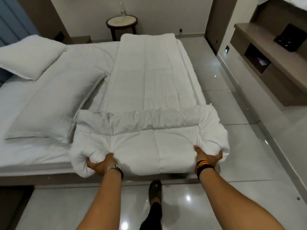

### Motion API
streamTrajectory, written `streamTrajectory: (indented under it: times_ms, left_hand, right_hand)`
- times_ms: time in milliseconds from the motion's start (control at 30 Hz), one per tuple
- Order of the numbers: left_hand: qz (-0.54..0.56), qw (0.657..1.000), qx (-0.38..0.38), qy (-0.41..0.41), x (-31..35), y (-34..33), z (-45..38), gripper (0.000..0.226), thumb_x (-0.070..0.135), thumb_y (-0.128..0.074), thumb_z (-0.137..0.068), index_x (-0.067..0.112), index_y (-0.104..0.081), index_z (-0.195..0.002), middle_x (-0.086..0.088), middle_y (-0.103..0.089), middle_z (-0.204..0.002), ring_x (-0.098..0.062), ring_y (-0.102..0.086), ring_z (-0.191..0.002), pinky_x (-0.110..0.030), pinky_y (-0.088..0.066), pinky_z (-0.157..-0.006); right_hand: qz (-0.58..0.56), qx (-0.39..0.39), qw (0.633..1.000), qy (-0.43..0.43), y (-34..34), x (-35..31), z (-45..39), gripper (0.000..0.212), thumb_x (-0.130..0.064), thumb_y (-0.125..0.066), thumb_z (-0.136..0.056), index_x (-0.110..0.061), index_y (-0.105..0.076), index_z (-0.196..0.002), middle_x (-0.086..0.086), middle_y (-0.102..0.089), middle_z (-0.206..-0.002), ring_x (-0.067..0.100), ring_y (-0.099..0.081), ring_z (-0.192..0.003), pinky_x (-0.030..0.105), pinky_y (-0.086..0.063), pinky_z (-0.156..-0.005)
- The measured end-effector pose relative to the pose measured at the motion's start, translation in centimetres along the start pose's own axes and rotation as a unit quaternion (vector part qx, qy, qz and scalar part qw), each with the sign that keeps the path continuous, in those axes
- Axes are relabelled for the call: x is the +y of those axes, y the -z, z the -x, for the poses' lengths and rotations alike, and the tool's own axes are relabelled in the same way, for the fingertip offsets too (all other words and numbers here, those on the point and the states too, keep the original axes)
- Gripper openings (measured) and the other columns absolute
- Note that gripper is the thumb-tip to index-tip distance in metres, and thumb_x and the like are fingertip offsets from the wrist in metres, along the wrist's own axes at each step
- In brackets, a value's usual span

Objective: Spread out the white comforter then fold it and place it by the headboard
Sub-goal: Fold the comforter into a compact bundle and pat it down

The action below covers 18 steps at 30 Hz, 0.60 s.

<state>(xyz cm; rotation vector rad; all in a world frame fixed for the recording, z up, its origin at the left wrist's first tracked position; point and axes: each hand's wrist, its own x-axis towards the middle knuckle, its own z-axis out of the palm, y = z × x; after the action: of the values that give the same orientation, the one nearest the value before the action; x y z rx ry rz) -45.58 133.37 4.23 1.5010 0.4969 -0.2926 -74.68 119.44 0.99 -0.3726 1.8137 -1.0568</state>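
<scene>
The white comforter (pixel 154 83) lies as a long folded strip down the right side of the bed (pixel 54 166), reaching the far edge. Its near end is rolled up into a thick bundle at the bed's near edge. My left hand (pixel 101 165), with a metal watch on the wrist, grips the bundle's left corner. The bundle's right corner is gripped by my right hand (pixel 207 156), which wears dark and orange bands. The blue headboard (pixel 8 27) shows at the far left.
Two white pillows (pixel 31 55) (pixel 54 110) lie on the left half of the bed. A round side table (pixel 122 22) with a glass bottle (pixel 123 9) stands beyond the bed. Glossy tiled floor (pixel 232 113) runs along the right, with wooden wall shelves (pixel 272 63) beyond. My foot (pixel 155 191) is near the bed base.
</scene>
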Motion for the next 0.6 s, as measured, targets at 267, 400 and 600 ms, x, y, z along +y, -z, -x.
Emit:
streamTrajectory:
  times_ms: [267,400,600]
  left_hand:
    - [0.043,0.995,-0.025,0.083,3.9,-4.6,-1.0,0.093,0.034,-0.077,-0.09,0.033,-0.017,-0.161,-0.013,-0.026,-0.166,-0.02,-0.044,-0.124,-0.04,-0.041,-0.108]
    - [-0.011,0.958,-0.266,-0.108,9.5,-16.1,-4.2,0.095,0.017,-0.075,-0.09,0.029,-0.016,-0.164,-0.009,-0.045,-0.155,-0.024,-0.057,-0.131,-0.041,-0.043,-0.114]
    - [-0.112,0.931,-0.295,-0.184,8.4,-24.2,-9.4,0.059,0.026,-0.056,-0.105,0.032,-0.033,-0.159,0.0,-0.045,-0.159,-0.015,-0.046,-0.143,-0.028,-0.036,-0.116]
  right_hand:
    - [0.045,-0.015,0.999,0.019,-4.4,-5.5,2.4,0.124,-0.028,-0.089,-0.081,-0.04,0.001,-0.165,0.024,-0.015,-0.17,0.041,-0.031,-0.152,0.056,-0.025,-0.121]
    - [-0.061,-0.119,0.976,0.17,-13.8,-14.1,0.1,0.108,-0.035,-0.077,-0.091,-0.041,0.001,-0.166,0.015,-0.05,-0.156,0.031,-0.055,-0.137,0.046,-0.043,-0.116]
    - [0.016,-0.061,0.982,0.175,-20.9,-13.4,-4.6,0.085,-0.03,-0.07,-0.099,-0.032,-0.019,-0.166,0.013,-0.042,-0.161,0.026,-0.052,-0.139,0.039,-0.04,-0.118]
